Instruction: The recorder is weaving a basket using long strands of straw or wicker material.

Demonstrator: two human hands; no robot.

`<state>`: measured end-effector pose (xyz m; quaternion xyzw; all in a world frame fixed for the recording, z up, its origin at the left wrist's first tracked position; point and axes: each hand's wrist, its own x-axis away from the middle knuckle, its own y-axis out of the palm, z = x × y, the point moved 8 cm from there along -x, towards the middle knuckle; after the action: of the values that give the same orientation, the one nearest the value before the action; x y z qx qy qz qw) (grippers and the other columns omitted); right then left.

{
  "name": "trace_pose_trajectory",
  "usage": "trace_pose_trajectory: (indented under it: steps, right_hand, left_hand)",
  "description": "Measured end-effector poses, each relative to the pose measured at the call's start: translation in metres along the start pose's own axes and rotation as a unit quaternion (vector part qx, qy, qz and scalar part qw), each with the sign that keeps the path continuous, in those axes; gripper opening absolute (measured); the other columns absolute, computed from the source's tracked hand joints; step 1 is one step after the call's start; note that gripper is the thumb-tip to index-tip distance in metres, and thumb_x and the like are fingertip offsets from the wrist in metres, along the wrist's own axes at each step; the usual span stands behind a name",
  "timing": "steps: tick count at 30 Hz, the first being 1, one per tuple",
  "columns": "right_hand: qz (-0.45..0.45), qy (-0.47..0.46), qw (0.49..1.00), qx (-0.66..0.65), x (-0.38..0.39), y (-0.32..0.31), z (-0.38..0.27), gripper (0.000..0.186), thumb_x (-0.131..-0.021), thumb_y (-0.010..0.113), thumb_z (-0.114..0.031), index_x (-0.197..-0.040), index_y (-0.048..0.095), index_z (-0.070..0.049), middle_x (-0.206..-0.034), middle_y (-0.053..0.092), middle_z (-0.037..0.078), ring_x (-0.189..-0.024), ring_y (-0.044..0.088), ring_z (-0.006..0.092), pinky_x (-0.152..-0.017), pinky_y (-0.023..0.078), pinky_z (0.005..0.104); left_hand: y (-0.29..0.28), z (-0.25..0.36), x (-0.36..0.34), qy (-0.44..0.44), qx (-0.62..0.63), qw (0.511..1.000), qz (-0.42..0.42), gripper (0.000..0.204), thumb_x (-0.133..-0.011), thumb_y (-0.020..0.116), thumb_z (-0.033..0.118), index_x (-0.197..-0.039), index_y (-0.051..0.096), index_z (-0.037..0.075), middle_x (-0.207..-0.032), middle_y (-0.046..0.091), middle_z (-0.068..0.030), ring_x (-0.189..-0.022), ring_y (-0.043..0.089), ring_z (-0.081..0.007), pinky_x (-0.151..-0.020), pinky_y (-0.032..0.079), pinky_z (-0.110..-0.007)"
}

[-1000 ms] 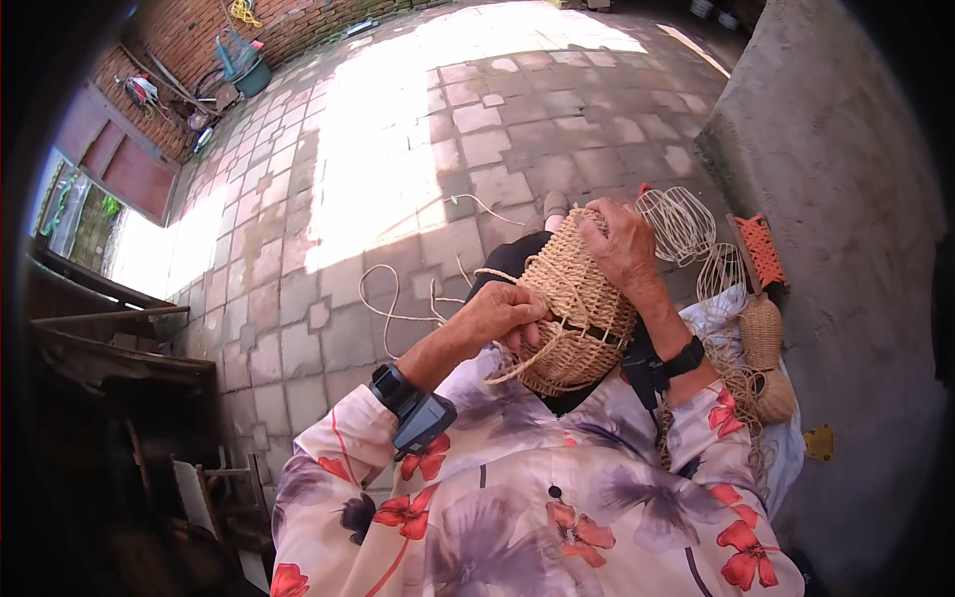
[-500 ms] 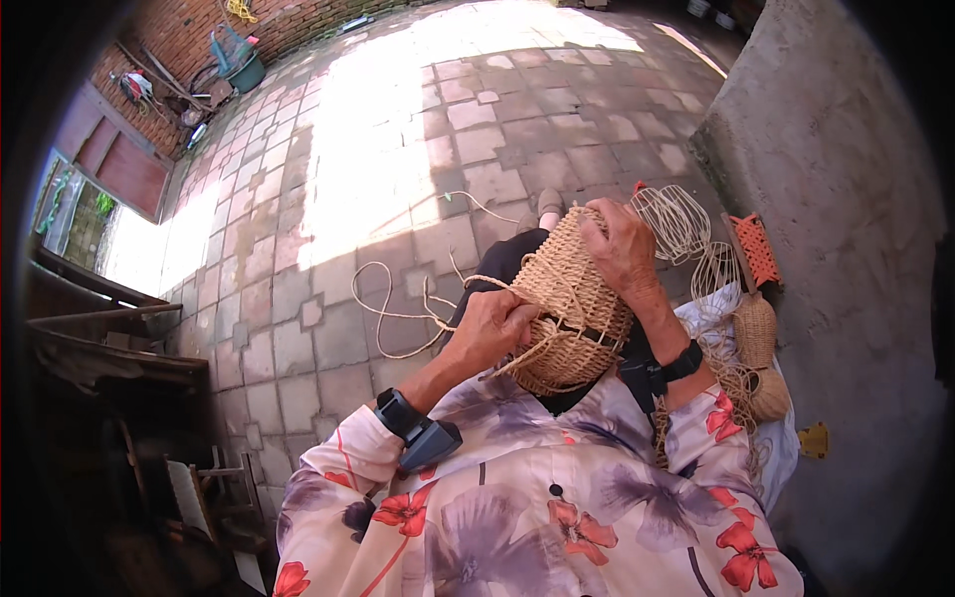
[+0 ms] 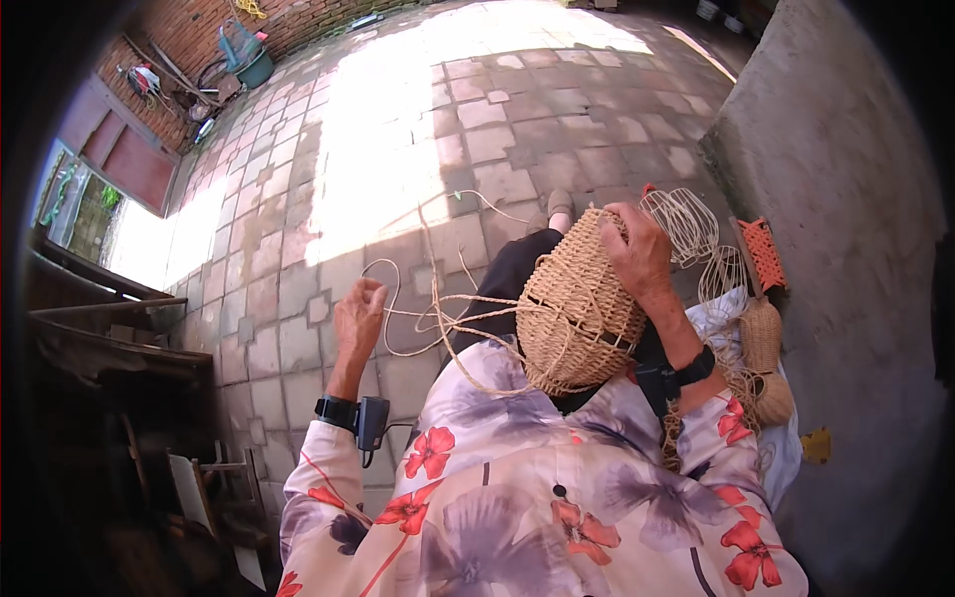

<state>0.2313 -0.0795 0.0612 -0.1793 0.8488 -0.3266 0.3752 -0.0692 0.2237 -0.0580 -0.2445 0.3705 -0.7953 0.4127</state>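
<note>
A tan woven basket (image 3: 572, 318) rests tilted against my lap, its far end raised. My right hand (image 3: 639, 257) grips that far end, with the thumb on the weave and the fingers wrapped over the edge. Out to the left, apart from the basket, my left hand (image 3: 358, 312) is closed in a pinch on a straw cord (image 3: 458, 297) that runs across to the basket's side. Other loose strands loop between the hand and the basket, and one curves down over my shirt. The inside of the basket is hidden.
Wire frames (image 3: 682, 225) stand beyond my right hand, near an orange openwork piece (image 3: 762, 254). Smaller woven pieces (image 3: 762, 333) and tangled cord lie on white cloth (image 3: 786, 453) by the grey wall (image 3: 846, 199). Dark wooden furniture (image 3: 109, 338) stands at left on the paved floor.
My left hand has left the basket's side and swung out leftward, drawing cord with it. The right hand keeps its grip on the far end.
</note>
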Motion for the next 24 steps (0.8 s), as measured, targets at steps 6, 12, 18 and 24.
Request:
trace_pose_trajectory:
  steps: [6, 12, 18, 24]
  right_hand:
    - [-0.011, -0.003, 1.0, -0.008, 0.001, -0.004, -0.005, 0.024, -0.084, 0.059, -0.021, -0.098, 0.064, -0.002, -0.089, 0.066, 0.017, -0.084, 0.062, 0.0341, -0.077, 0.048, 0.0437]
    - [0.008, -0.006, 1.0, -0.012, 0.003, -0.011, -0.007, 0.023, -0.085, 0.058, -0.02, -0.098, 0.064, -0.002, -0.089, 0.067, 0.017, -0.083, 0.062, 0.0344, -0.077, 0.048, 0.0432]
    - [0.013, -0.013, 1.0, -0.016, 0.003, -0.012, -0.006, 0.022, -0.084, 0.059, -0.019, -0.098, 0.063, -0.002, -0.089, 0.066, 0.016, -0.085, 0.061, 0.0339, -0.077, 0.048, 0.043]
    - [0.025, -0.022, 0.999, -0.015, 0.004, -0.015, -0.012, 0.021, -0.084, 0.059, -0.018, -0.098, 0.064, -0.002, -0.091, 0.066, 0.016, -0.085, 0.061, 0.0342, -0.077, 0.048, 0.0427]
  left_hand:
    - [0.017, 0.204, 0.07, 0.392, 0.1, 0.914, -0.031, 0.009, -0.085, 0.063, 0.009, -0.093, 0.067, 0.006, -0.085, 0.065, -0.0111, -0.075, 0.064, -0.0253, -0.064, 0.05, -0.034]
    - [0.05, 0.219, 0.086, 0.427, 0.066, 0.883, -0.184, 0.013, -0.085, 0.061, 0.008, -0.095, 0.067, 0.003, -0.083, 0.065, -0.0141, -0.076, 0.064, -0.032, -0.067, 0.051, -0.039]
    - [0.044, 0.182, 0.067, 0.422, -0.063, 0.899, -0.095, 0.012, -0.084, 0.062, 0.012, -0.09, 0.065, 0.002, -0.079, 0.065, -0.016, -0.072, 0.064, -0.0335, -0.066, 0.051, -0.04]
    - [0.034, 0.08, -0.006, -0.023, 0.341, 0.919, -0.199, 0.018, -0.091, 0.062, 0.023, -0.09, 0.061, 0.006, -0.069, 0.062, -0.0014, -0.059, 0.061, -0.012, -0.053, 0.047, -0.027]
